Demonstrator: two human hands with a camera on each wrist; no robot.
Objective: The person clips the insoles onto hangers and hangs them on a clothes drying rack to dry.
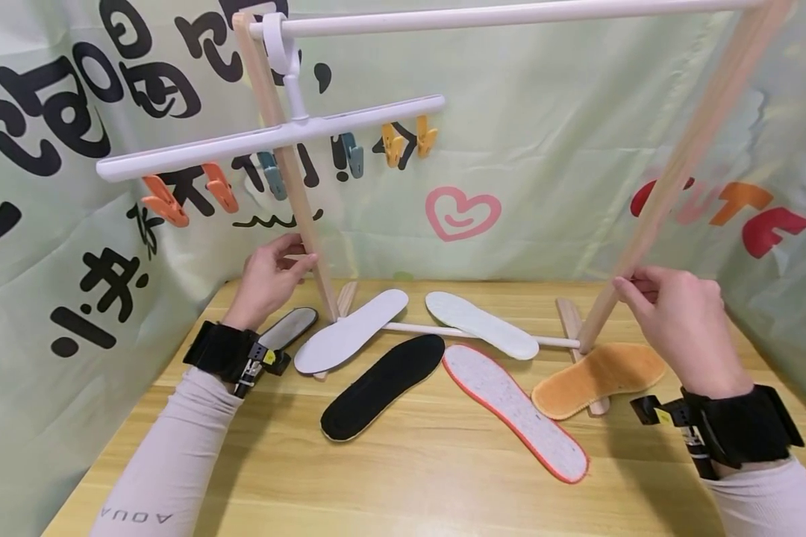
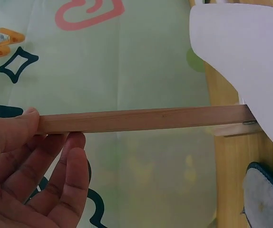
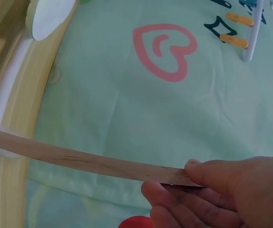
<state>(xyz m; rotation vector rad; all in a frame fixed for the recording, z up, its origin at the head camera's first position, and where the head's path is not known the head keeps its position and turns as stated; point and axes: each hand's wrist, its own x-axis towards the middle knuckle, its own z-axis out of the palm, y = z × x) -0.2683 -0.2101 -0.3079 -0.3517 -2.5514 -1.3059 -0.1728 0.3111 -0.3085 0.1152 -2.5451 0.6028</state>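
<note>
My left hand [image 1: 271,277] pinches the left wooden post [image 1: 307,212] of a small drying rack between thumb and fingers, low down near the table. On the other side my right hand [image 1: 688,321] grips the right post [image 1: 672,179] in the same way. The right wrist view shows the thumb over the wood [image 3: 98,164] and the fingers beneath. From the rack's white top rod [image 1: 510,16], at its left end, hangs a white hanger [image 1: 269,139] with orange, blue and yellow clips [image 1: 219,186]. Nothing is clipped in them.
Several insoles lie around the rack's base: a grey one [image 1: 290,328], a white one [image 1: 352,332], a black one [image 1: 383,388], a pale one [image 1: 480,324], a red-edged one [image 1: 513,410] and an orange one [image 1: 598,379]. A printed cloth [image 1: 544,164] encloses the wooden table [image 1: 403,485].
</note>
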